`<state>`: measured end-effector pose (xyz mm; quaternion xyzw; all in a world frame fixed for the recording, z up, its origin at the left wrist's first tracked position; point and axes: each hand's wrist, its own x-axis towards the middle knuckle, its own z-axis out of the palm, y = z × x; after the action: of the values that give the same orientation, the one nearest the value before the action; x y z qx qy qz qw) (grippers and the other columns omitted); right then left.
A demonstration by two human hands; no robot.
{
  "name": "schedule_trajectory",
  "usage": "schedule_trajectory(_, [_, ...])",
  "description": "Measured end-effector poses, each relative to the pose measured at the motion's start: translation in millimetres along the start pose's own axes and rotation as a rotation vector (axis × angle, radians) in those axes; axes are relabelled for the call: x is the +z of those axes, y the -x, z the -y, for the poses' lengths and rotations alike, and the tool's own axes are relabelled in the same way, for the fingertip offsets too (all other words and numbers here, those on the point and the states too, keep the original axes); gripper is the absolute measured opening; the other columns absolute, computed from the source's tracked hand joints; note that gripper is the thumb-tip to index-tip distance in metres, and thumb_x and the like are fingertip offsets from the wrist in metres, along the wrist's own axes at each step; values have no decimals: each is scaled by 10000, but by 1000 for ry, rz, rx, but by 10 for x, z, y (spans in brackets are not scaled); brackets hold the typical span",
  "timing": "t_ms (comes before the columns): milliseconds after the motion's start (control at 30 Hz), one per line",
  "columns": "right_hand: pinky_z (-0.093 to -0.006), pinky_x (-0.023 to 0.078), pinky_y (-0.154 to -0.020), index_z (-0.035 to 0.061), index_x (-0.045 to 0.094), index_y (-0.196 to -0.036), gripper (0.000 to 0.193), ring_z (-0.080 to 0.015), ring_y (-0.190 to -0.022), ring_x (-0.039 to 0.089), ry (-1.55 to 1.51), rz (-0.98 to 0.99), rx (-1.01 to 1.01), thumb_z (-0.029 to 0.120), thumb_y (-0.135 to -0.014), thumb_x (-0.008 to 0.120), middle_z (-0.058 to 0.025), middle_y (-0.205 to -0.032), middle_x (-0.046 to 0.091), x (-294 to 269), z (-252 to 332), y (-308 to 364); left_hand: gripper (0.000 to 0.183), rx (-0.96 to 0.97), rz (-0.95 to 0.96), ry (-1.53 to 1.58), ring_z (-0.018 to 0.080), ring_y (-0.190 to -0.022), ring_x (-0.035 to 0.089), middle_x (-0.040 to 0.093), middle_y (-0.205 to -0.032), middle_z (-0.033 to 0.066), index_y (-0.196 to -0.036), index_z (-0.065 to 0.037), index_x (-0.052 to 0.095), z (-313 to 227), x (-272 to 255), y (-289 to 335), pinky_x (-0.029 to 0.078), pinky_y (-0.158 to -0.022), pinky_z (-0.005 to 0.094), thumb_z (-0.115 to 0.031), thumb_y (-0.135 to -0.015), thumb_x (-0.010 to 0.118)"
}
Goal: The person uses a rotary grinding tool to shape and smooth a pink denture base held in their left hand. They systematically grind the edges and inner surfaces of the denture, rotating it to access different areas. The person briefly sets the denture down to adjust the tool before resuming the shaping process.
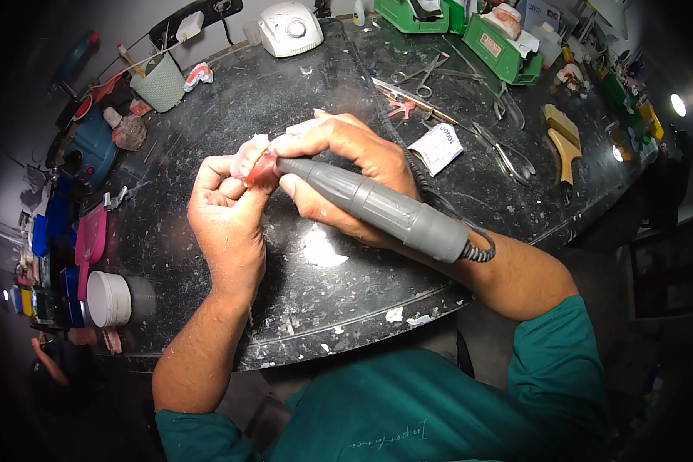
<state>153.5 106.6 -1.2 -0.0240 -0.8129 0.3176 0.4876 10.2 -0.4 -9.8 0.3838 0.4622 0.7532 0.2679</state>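
Note:
My left hand (pixel 227 215) pinches a denture (pixel 261 169) with a red-pink base and pale teeth, its fingers curled round it. A thick grey rotary handpiece (pixel 377 204) lies in my right hand (pixel 366 150), gripped like a pen. Its narrow front end meets the denture, where the fingers of both hands come together. The bit itself is too small and covered to make out. From the handpiece's rear, a dark coiled cord (pixel 479 245) loops back behind my right wrist. Both hands are held above the dark, speckled worktop (pixel 323 292).
Right of my hands lie a paper slip (pixel 436 148), pliers (pixel 504 154), scissors (pixel 422 75) and a flat brush (pixel 564 154). Green bins (pixel 503 50) and a white control box (pixel 289 29) stand at the back. Leftward are a tool cup (pixel 160 81) and white tub (pixel 108 299).

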Motion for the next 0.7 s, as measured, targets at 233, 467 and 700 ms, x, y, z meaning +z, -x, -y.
schedule_trajectory(233, [-363, 519, -770, 29, 629, -976, 217, -258, -792, 639, -1, -133, 20, 69, -793, 739, -91, -854, 627, 57, 19, -8, 221, -10, 12, 17, 209, -1033, 688, 690, -1130, 207, -980, -28, 524, -17, 32, 16, 539, -936, 301, 81, -881, 688])
schedule_trajectory(467, [-346, 521, -706, 15, 611, -990, 242, -234, -772, 623, 28, -130, -58, 38, -780, 729, -104, -853, 597, 70, -3, -30, 218, 54, 32, -32, 202, -991, 702, 705, -1076, 205, -981, -21, 524, -13, -1, 17, 555, -891, 287, 65, -882, 698])
schedule_trajectory(700, [-335, 517, -699, 10, 613, -984, 234, -234, -772, 622, 29, -109, -35, 35, -782, 727, -110, -864, 598, 67, -10, -25, 204, 84, 33, -23, 195, -979, 703, 712, -1040, 194, -987, -7, 531, -17, 40, 31, 552, -884, 277, 60, -888, 696])
